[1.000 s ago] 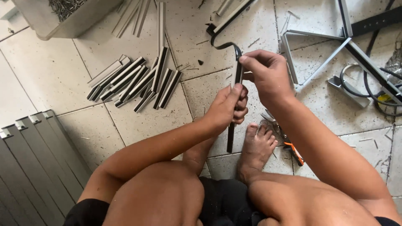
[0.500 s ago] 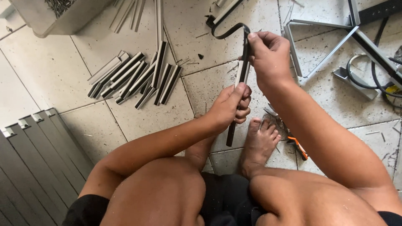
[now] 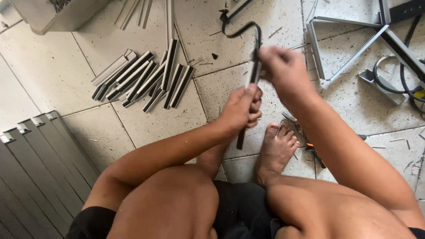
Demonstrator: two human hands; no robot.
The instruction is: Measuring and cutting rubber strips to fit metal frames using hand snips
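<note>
Speckled floor tiles (image 3: pixel 146 128) are carrying everything in this view, with a person sitting low on them, knees spread and one bare foot (image 3: pixel 275 150) resting flat near the middle.

That person's left hand (image 3: pixel 241 108) is wrapping all its fingers around a short metal strip (image 3: pixel 248 104), keeping it roughly upright above the foot, the dark lower end sticking out below the fist. Their right hand (image 3: pixel 283 68) is pinching closed on the top of the same strip, where a black rubber cord (image 3: pixel 241 28) is meeting it; the hand is blurred, so I cannot tell whether the fingers are pressing the cord itself or only the strip. From there the cord is arching up and trailing off toward the far edge of the floor.

Left of the hands, a loose pile of similar short strips (image 3: pixel 141 79) is lying fanned out on the tiles, well apart from the one being held. Longer ribbed metal lengths (image 3: pixel 35 155) are lying side by side at the near left corner. An angled metal frame (image 3: pixel 345 57) and a coil of cable (image 3: pixel 398 82) are lying at the far right. Orange-handled pliers (image 3: pixel 314 150) are lying just beside the foot, partly hidden by the right forearm.
</note>
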